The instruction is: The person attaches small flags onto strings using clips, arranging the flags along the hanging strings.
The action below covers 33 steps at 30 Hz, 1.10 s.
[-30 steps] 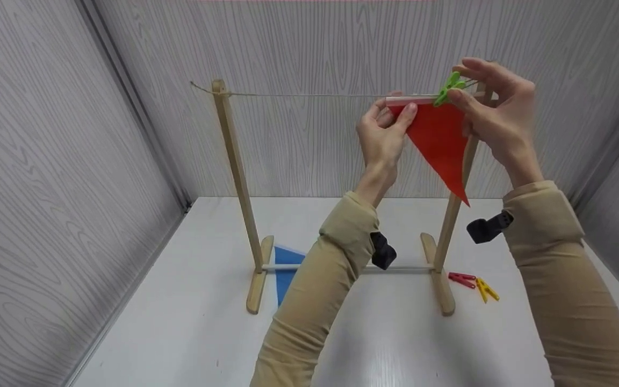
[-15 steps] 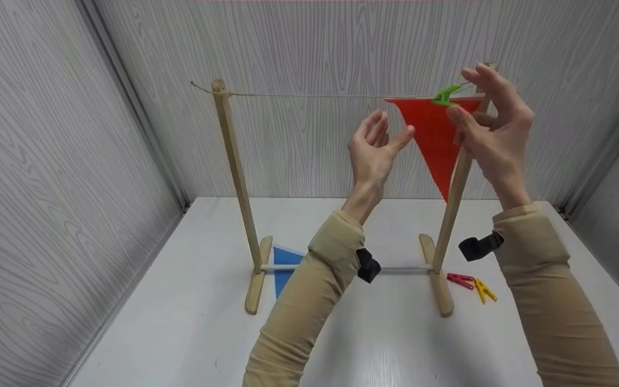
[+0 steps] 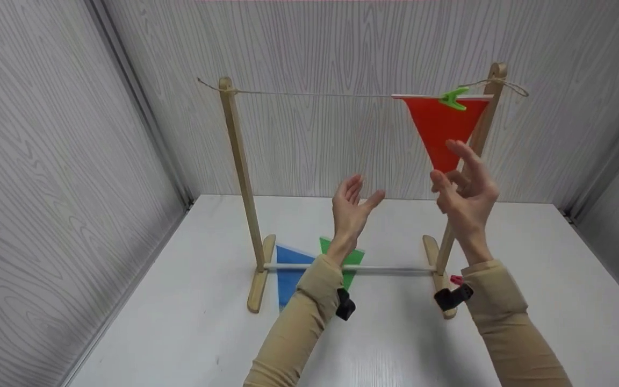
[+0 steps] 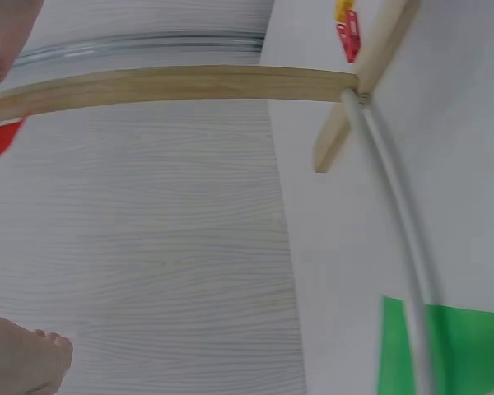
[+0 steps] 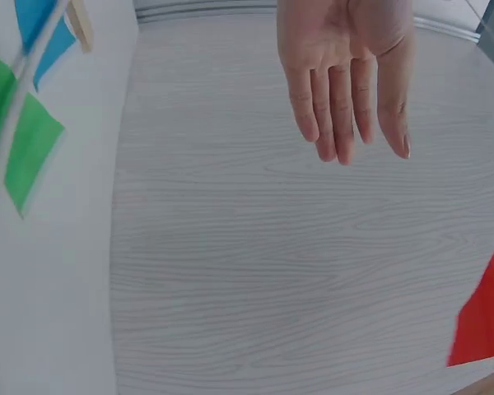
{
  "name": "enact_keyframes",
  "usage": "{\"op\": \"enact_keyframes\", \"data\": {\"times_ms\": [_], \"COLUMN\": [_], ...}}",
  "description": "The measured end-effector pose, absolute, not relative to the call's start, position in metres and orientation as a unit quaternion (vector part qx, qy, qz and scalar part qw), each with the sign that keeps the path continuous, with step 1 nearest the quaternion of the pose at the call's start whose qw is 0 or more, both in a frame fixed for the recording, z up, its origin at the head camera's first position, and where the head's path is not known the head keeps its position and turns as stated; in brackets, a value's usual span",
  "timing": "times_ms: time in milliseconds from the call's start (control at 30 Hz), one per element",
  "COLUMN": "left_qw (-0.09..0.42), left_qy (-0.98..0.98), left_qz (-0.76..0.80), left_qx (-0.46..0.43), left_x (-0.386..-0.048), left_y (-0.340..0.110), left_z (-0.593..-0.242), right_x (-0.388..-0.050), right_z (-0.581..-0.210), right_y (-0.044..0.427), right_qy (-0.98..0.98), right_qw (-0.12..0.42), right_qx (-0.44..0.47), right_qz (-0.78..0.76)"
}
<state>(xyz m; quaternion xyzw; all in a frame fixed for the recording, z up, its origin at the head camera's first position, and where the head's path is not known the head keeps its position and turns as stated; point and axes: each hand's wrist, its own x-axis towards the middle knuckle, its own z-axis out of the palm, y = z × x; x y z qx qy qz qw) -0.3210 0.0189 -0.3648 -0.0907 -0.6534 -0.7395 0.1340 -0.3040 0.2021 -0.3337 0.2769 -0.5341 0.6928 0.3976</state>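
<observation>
A red triangular pennant [image 3: 444,123] hangs point down from a string [image 3: 315,94], near the right post. A green clothespin [image 3: 454,99] clips its white top edge to the string. My right hand [image 3: 468,199], fingers loosely bent and holding nothing, is in front of the pennant's lower tip, which it partly hides. My left hand [image 3: 351,212] is in the air left of it, fingers extended and thumb apart, also holding nothing. Below that hand, a green pennant [image 3: 353,262] and a blue pennant [image 3: 293,269] lie on the table, partly covered by the left forearm.
The string spans a wooden left post [image 3: 242,172] and right post [image 3: 481,129], joined low down by a white rod [image 3: 390,268]. A red clothespin [image 4: 348,36] and a yellow clothespin [image 4: 343,8] lie beside the right foot. Grey wood-grain panels surround the white table [image 3: 180,322].
My left hand has let go of the red pennant and my right hand the green clothespin. Both hands have come down, and the pennant now hangs by itself. The green pennant has come into view.
</observation>
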Motion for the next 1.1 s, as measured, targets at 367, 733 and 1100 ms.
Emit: {"op": "enact_keyframes", "data": {"times_ms": [367, 733, 1100], "left_qw": [0.095, 0.028, 0.036], "left_qy": [-0.685, -0.730, -0.779], "left_qz": [-0.722, -0.682, -0.626], "left_qx": [-0.004, 0.017, 0.005], "left_x": [-0.312, -0.298, -0.292], "left_y": [-0.018, -0.043, -0.045], "left_z": [-0.464, -0.499, -0.509], "right_x": [-0.300, -0.300, -0.302], "right_z": [-0.440, -0.505, -0.526], "right_y": [0.180, 0.161, 0.149], "right_qy": [-0.548, -0.689, -0.682], "right_qw": [0.229, -0.009, -0.070], "right_qx": [0.157, 0.017, -0.005], "right_qz": [0.789, 0.725, 0.728]}}
